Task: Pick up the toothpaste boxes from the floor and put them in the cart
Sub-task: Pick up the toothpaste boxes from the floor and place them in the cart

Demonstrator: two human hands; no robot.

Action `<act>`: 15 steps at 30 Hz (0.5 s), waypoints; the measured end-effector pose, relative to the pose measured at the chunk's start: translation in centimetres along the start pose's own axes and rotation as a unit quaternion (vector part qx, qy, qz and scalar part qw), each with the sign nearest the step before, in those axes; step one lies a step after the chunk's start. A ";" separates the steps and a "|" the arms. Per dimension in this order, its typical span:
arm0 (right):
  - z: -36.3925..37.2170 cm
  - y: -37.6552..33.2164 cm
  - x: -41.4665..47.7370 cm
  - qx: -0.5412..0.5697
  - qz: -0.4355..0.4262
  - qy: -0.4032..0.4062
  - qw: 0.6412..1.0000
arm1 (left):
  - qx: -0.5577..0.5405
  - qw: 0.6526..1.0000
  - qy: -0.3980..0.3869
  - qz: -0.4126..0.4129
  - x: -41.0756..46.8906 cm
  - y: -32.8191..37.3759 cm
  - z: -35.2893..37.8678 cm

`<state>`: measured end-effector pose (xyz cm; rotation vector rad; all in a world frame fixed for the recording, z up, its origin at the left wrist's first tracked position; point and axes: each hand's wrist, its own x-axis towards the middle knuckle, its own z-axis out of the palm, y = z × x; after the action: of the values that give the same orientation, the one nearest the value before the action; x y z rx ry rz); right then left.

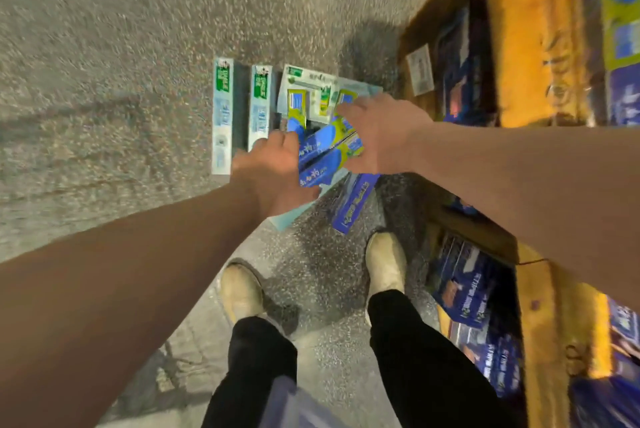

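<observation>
Several toothpaste boxes lie on the speckled floor ahead of my feet. Two pale blue boxes with green ends (222,115) (260,105) lie side by side on the left. A pale carton with green and yellow print (304,91) lies beside them. My left hand (273,171) and my right hand (377,133) close from both sides on a bundle of blue and yellow-green boxes (329,153). A pale teal box (294,216) pokes out under my left hand. Another blue box (353,202) lies on the floor just below. No cart shows clearly.
A yellow wooden shelf unit (533,46) runs along the right, its lower bays stocked with dark blue boxes (464,292). My two beige shoes (242,292) (386,264) and black trouser legs stand at the bottom. A blurred pale object (291,403) sits between my legs.
</observation>
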<state>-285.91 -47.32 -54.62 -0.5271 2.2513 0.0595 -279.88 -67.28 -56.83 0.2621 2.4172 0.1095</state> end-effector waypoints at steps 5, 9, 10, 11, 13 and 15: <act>6.3 1.1 6.7 -0.066 -0.009 -0.019 0.998 | 0.066 0.997 0.028 -0.011 5.1 0.6 8.3; 10.0 1.3 10.6 -0.094 0.007 -0.023 0.995 | 0.073 0.995 0.065 0.012 8.3 -0.2 12.5; 10.6 1.4 11.4 -0.098 0.012 -0.020 0.995 | 0.067 0.996 0.062 0.018 8.9 -0.4 13.3; 11.2 1.5 12.1 -0.099 0.016 -0.019 0.995 | 0.061 0.996 0.061 0.023 9.4 -0.5 13.8; 11.9 1.6 13.1 -0.090 0.017 -0.015 0.996 | 0.047 0.997 0.060 0.026 10.1 -0.6 14.5; 12.3 1.7 13.7 -0.085 0.005 -0.005 0.996 | 0.023 0.998 0.052 0.023 10.4 -0.5 14.5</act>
<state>-285.95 -48.02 -73.10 -0.6028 2.2510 0.2598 -278.19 -65.39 -74.49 0.3399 2.5202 0.0905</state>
